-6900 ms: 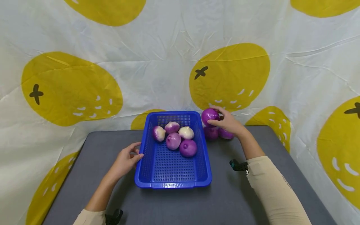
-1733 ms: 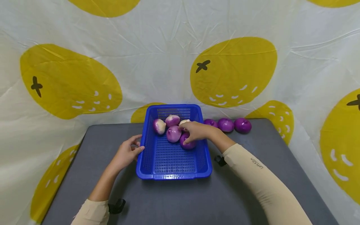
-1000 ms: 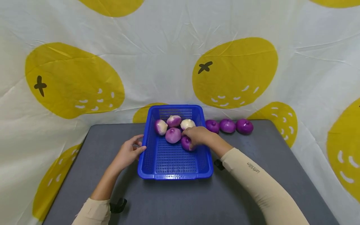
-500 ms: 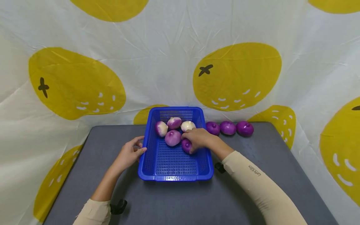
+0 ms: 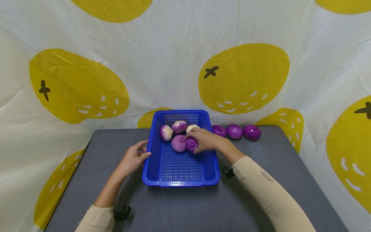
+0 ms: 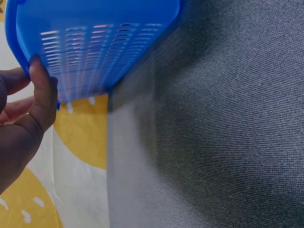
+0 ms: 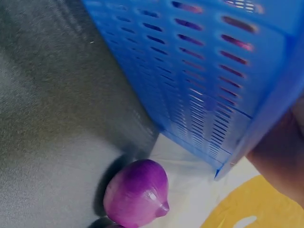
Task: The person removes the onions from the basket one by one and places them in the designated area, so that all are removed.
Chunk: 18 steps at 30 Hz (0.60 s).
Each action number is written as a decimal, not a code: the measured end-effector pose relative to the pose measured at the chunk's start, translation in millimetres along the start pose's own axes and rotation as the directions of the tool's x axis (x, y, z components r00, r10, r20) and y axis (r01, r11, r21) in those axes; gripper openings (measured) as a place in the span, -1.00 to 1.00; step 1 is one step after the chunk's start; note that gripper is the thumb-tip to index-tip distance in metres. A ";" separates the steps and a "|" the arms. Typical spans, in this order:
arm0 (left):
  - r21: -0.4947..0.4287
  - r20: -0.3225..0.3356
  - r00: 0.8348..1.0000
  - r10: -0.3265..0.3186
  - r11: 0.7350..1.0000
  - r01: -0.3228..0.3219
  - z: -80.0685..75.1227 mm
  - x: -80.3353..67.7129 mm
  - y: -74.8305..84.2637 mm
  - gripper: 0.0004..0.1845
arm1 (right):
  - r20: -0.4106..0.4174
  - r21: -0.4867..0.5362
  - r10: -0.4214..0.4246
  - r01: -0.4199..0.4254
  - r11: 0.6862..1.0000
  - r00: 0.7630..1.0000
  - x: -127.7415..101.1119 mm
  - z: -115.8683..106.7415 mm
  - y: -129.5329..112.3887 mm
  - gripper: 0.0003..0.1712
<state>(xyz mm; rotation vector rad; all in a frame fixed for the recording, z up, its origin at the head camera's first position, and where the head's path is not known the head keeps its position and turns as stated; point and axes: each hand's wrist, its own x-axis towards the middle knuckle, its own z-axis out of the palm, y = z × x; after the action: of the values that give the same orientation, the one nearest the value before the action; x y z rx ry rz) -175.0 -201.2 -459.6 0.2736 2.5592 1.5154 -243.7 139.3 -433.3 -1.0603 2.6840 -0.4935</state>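
Observation:
A blue perforated plastic basket [image 5: 181,183] stands on the table with several purple and whitish onions inside. My left hand [image 5: 132,161] pinches its left rim between thumb and fingers, as the left wrist view also shows at the rim [image 6: 19,47]. Reaching over the right wall, my right hand [image 5: 207,140] grips a dark purple onion [image 5: 191,145] inside the basket. That onion sits right beside a paler pink onion [image 5: 178,143]. Behind, a whitish onion [image 5: 192,128] is partly covered by the right hand. Two purple-and-white onions [image 5: 166,132] lie at the back left.
Three purple onions [image 5: 234,131] rest in a row on the grey table [image 5: 179,209], right of the basket; one onion [image 7: 137,194] shows in the right wrist view. A white cloth with yellow fruit prints [image 5: 168,64] hangs behind the table.
Earlier the right hand held an onion outside the basket; three now lie there. Inside, it has shifted the dark onion slightly left and back, toward the pink one. The left hand stays put.

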 end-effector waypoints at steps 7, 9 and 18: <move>0.000 0.005 1.000 -0.006 1.000 0.006 0.5 0.8 -0.6 -0.41 | -0.067 0.132 -0.033 0.042 0.990 0.997 -12.8 -15.7 -5.2 -0.31; 0.002 0.006 1.000 -0.008 1.000 0.008 0.6 1.0 -0.5 -0.41 | -0.096 0.140 -0.038 0.051 0.989 0.995 -17.7 -21.3 -7.1 -0.30; 0.009 -0.002 1.000 -0.015 1.000 0.015 0.1 0.9 -0.3 -0.43 | -0.259 0.177 0.004 0.044 0.983 0.966 -40.7 -41.7 -4.5 -0.21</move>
<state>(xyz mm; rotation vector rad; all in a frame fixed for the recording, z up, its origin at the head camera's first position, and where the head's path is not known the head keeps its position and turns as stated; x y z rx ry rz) -175.9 -201.0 -460.0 0.2538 2.5641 1.5003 -224.9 173.9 -390.2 -1.0355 2.7805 -0.9203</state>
